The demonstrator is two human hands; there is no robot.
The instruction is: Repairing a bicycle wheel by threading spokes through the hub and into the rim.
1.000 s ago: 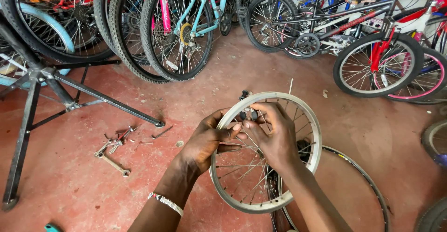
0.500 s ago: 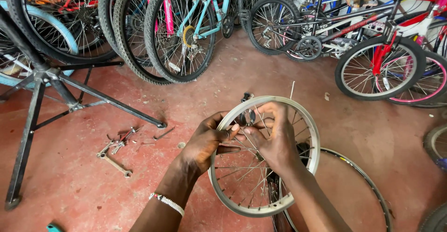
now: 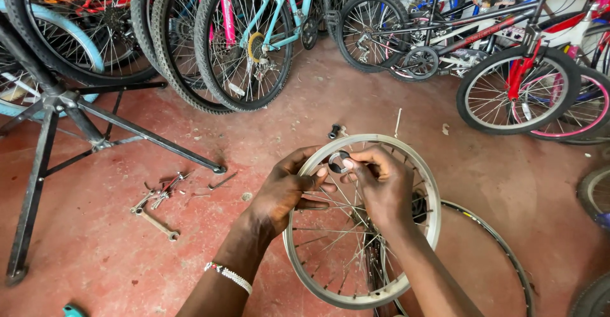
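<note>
A bare silver bicycle wheel [image 3: 424, 193] with thin spokes stands on edge in front of me. My left hand [image 3: 284, 188] grips its spokes near the upper left of the rim. My right hand [image 3: 380, 182] reaches over the rim top and pinches a small round dark hub part [image 3: 338, 162] between thumb and fingers. A beaded bracelet [image 3: 229, 276] circles my left wrist. The wheel's hub is hidden behind my right hand.
A second thin rim [image 3: 502, 253] lies on the red floor behind the wheel. Wrenches and small tools [image 3: 160, 202] lie to the left. A black repair stand [image 3: 70, 120] spreads its legs at left. Several parked bicycles [image 3: 445, 37] line the back.
The hands and wheel have barely shifted. My right hand's fingers have turned slightly on the small round part near the rim top.
</note>
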